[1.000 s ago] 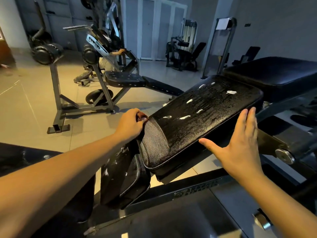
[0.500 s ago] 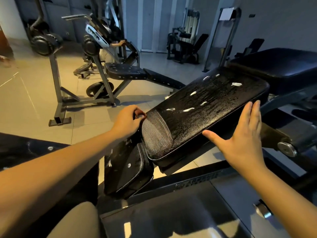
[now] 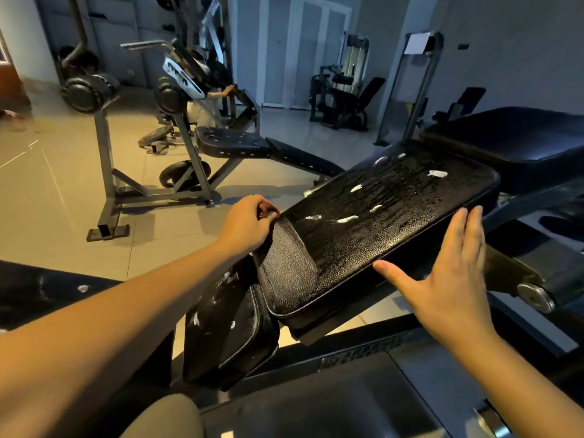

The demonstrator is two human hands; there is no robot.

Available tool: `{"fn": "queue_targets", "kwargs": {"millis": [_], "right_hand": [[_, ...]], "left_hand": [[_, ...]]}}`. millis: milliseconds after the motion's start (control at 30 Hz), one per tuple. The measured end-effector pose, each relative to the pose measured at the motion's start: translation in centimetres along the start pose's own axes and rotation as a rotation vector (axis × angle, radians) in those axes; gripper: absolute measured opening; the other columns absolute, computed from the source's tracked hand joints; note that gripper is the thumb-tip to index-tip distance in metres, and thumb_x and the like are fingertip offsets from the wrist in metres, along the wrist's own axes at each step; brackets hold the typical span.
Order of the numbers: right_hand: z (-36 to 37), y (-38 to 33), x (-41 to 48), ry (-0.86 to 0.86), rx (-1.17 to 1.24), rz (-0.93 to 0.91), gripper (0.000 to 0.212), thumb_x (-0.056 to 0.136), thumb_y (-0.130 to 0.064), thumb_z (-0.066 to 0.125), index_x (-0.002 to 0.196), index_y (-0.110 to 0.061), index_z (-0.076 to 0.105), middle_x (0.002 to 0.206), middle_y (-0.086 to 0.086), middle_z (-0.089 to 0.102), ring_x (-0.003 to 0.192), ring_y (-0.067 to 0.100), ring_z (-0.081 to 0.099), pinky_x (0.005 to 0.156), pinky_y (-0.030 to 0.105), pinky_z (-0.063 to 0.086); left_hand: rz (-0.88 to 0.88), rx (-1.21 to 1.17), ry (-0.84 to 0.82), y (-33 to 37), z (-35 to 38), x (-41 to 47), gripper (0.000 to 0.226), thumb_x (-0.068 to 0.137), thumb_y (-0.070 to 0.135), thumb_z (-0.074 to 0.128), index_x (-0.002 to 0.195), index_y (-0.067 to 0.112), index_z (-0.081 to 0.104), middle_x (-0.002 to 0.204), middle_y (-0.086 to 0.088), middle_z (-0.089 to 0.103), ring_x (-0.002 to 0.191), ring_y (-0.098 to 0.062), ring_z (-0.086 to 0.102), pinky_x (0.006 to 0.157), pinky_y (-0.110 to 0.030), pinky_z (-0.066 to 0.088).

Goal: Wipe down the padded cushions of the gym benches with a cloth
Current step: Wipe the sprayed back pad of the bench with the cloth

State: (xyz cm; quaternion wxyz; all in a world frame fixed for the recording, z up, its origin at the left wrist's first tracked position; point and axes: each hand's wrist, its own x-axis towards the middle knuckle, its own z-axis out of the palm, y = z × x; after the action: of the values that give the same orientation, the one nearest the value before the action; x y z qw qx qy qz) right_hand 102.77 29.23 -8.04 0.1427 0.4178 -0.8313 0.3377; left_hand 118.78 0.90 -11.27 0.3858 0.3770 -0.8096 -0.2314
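Black cushion [image 3: 410,222] bears seven foam dabs [image 3: 347,219]; left grip [image 3: 246,226] clutches cloth [image 3: 264,210], right grip [image 3: 448,279] released.

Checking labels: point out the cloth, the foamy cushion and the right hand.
cloth [image 3: 268,210]: head view, the reddish fold that shows.
foamy cushion [image 3: 395,229]: head view, middle of top face.
right hand [image 3: 448,279]: head view, back of the hand.

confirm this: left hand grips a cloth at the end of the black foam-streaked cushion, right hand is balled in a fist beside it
Not a fist: the head view shows the right hand open and flat beside the black textured padded cushion streaked with white foam. The left hand does grip a small dark reddish cloth at the cushion's end.
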Motion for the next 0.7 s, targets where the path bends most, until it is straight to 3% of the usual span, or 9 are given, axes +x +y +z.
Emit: {"fn": "queue_targets", "kwargs": {"millis": [100, 233, 300, 433, 467, 533, 700], "right_hand": [[-0.1, 0.0, 0.1, 0.006, -0.004, -0.003, 0.139, 0.063, -0.083, 0.058, 0.162, -0.015, -0.011, 0.169, 0.001, -0.019, 0.156, 0.025, -0.009, 0.122, 0.044, 0.006], [0.3, 0.2, 0.0, 0.016, -0.003, -0.009, 0.140, 0.063, -0.083, 0.059, 0.162, -0.013, -0.010, 0.169, 0.001, -0.018, 0.156, 0.024, -0.009, 0.118, 0.039, 0.005], [0.3, 0.3, 0.0, 0.023, 0.001, -0.009, 0.140, 0.063, -0.083, 0.059, 0.162, -0.013, -0.009, 0.169, 0.002, -0.018, 0.156, 0.024, -0.009, 0.119, 0.040, 0.005], [0.2, 0.2, -0.1, 0.005, -0.001, 0.000, 0.140, 0.063, -0.083, 0.058, 0.162, -0.012, -0.011, 0.169, 0.002, -0.019, 0.156, 0.024, -0.010, 0.120, 0.040, 0.005], [0.1, 0.1, 0.0, 0.002, 0.001, 0.001, 0.140, 0.063, -0.083, 0.058, 0.162, -0.012, -0.011, 0.169, 0.002, -0.019, 0.156, 0.024, -0.010, 0.121, 0.041, 0.005], [0.0, 0.0, 0.0, 0.001, 0.003, -0.005, 0.140, 0.063, -0.084, 0.058, 0.162, -0.013, -0.011, 0.169, 0.002, -0.020, 0.156, 0.024, -0.010, 0.122, 0.043, 0.007], [0.0, -0.1, 0.0, 0.002, -0.006, 0.000, 0.140, 0.062, -0.086, 0.057, 0.162, -0.014, -0.011, 0.169, 0.001, -0.020, 0.156, 0.023, -0.011, 0.121, 0.043, 0.006]], "left_hand": [[0.251, -0.102, -0.058, 3.5, -0.4, -4.4, 0.012, 0.095, 0.020, 0.069, 0.107, 0.016, 0.069, 0.107, 0.000, 0.066, 0.104, -0.019, 0.060, 0.091, -0.036, 0.047], [0.651, -0.140, -0.259, 3.9, -2.9, -10.9, 0.017, 0.098, 0.024, 0.066, 0.112, 0.015, 0.069, 0.106, 0.005, 0.065, 0.100, -0.012, 0.059, 0.089, -0.024, 0.046], [0.614, -0.059, -0.218, 2.2, -2.5, -9.0, 0.019, 0.098, 0.026, 0.064, 0.111, 0.013, 0.068, 0.104, 0.003, 0.064, 0.098, -0.014, 0.059, 0.086, -0.029, 0.047], [0.126, -0.012, -0.010, 0.2, 0.0, -1.0, 0.012, 0.097, 0.023, 0.066, 0.104, 0.014, 0.067, 0.105, -0.004, 0.066, 0.106, -0.028, 0.060, 0.090, -0.038, 0.045], [0.073, 0.003, 0.011, 0.5, 0.4, -0.2, 0.012, 0.097, 0.023, 0.067, 0.105, 0.014, 0.067, 0.108, -0.005, 0.066, 0.108, -0.029, 0.059, 0.089, -0.037, 0.044], [0.127, -0.014, 0.005, 2.7, 0.5, -1.5, 0.013, 0.097, 0.023, 0.068, 0.106, 0.015, 0.067, 0.106, -0.003, 0.065, 0.105, -0.027, 0.059, 0.085, -0.033, 0.042], [0.652, -0.166, -0.257, 6.7, -2.2, -10.8, 0.018, 0.097, 0.025, 0.066, 0.112, 0.015, 0.069, 0.106, 0.003, 0.065, 0.101, -0.016, 0.061, 0.088, -0.027, 0.047]]}}
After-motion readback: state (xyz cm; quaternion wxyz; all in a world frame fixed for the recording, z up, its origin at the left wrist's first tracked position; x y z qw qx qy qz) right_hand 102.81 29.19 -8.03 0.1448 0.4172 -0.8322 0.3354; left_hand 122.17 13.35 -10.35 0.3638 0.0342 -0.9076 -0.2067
